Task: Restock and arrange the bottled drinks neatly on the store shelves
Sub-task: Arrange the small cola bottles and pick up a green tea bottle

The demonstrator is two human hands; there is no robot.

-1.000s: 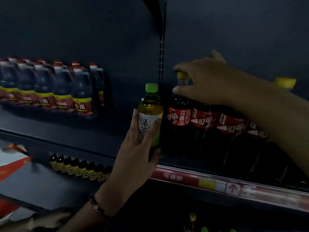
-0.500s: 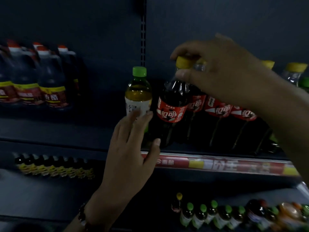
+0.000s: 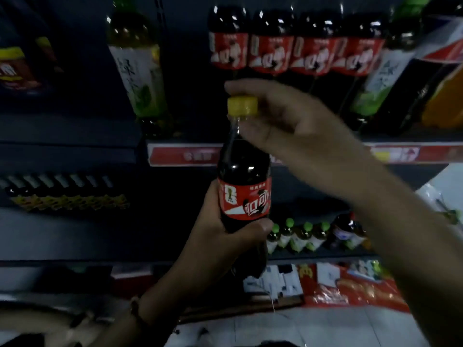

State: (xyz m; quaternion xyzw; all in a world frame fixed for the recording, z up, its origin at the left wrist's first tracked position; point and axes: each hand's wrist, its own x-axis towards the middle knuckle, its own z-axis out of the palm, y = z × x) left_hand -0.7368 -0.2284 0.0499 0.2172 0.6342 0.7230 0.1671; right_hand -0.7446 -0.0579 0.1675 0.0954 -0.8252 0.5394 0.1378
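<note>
A cola bottle (image 3: 244, 194) with a red label stood upright off the shelf, the left hand (image 3: 220, 236) gripping its lower body and the right hand (image 3: 288, 121) pinching its yellow cap (image 3: 242, 105). Behind, four more colas (image 3: 295, 43) lined the upper shelf (image 3: 185, 154), a green tea bottle (image 3: 140, 68) at their left.

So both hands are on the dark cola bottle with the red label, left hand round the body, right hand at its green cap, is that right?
Not quite: the cap is yellow, not green, as the head view shows. The rest holds: the left hand grips the body of the dark cola bottle with the red label and the right hand holds its top.
</note>
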